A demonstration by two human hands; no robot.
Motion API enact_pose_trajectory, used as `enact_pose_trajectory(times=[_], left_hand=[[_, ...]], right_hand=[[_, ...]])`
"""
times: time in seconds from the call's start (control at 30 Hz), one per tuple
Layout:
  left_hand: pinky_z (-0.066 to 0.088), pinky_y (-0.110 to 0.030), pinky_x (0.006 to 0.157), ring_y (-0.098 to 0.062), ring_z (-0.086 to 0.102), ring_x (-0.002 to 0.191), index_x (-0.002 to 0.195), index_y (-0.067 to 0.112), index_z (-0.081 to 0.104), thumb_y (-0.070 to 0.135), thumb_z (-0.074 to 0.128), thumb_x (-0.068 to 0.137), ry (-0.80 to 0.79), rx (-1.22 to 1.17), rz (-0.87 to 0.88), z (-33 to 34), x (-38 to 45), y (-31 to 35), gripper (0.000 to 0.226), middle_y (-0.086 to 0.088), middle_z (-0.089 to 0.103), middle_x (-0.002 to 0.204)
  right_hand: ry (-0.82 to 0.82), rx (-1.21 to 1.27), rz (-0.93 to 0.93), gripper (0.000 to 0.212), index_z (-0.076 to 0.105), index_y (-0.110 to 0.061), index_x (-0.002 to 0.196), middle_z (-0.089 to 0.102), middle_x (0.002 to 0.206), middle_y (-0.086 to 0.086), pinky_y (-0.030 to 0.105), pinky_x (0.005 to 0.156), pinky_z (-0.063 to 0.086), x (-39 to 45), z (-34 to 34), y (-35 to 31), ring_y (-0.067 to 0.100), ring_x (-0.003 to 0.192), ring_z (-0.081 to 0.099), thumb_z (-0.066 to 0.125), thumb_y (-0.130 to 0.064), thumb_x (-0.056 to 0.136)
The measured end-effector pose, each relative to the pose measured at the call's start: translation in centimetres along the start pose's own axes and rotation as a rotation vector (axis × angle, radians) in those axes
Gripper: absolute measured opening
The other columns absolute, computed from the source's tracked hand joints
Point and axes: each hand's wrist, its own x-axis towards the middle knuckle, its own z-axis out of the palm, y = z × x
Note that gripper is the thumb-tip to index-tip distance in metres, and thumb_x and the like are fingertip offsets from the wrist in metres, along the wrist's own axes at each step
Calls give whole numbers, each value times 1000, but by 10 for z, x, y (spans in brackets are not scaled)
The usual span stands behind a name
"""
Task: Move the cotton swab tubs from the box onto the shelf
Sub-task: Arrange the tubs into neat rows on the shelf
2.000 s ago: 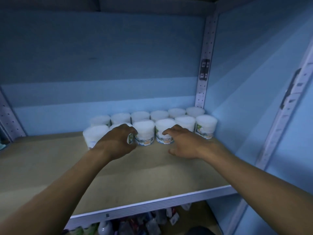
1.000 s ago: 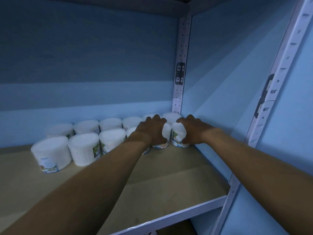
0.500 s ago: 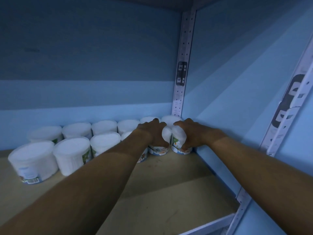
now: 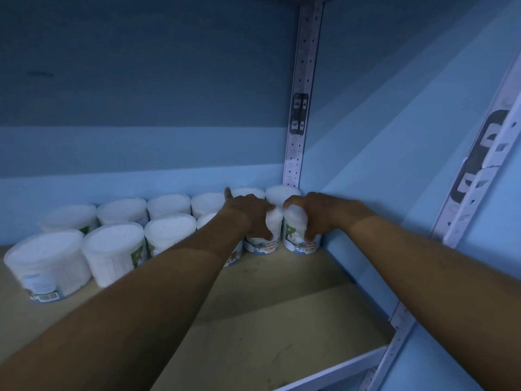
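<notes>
Right hand grips the end tub of the front row, fingers curled over its top and down the front, hard in the shelf's back-right corner. Left hand grips the neighbouring tub, thumb down its right side, index finger raised and pointing at the back wall. The two held tubs stand upright, touching or nearly so, labels facing out.

The other tubs sit in two rows along the back edge of the shelf, running left from the corner: back row against the wall, front row just ahead of it. All upright, packed side by side. Leftmost front tub shows a barcode.

Perforated upright post in the back-right corner; a second post at the front right.
</notes>
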Motion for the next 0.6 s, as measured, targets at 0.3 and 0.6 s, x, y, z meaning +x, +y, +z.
enact_pose_trajectory(times=[0.3, 0.6], left_hand=[[-6, -66, 116, -24, 35, 144, 151, 39, 32, 72, 67, 72, 15, 42, 32, -9, -15, 10, 93, 2, 41, 155], [7, -48, 119, -21, 49, 131, 139, 28, 52, 77, 71, 61, 53, 36, 76, -13, -57, 38, 94, 1, 60, 135]], right_hand=[[-90, -61, 29, 103, 30, -38, 148, 51, 132, 11, 43, 95, 52, -27, -13, -5, 30, 112, 58, 92, -30, 66], [-154, -148, 28, 104, 29, -35, 149, 53, 133, 8, 43, 97, 50, -71, -13, -10, 29, 116, 56, 92, -35, 66]])
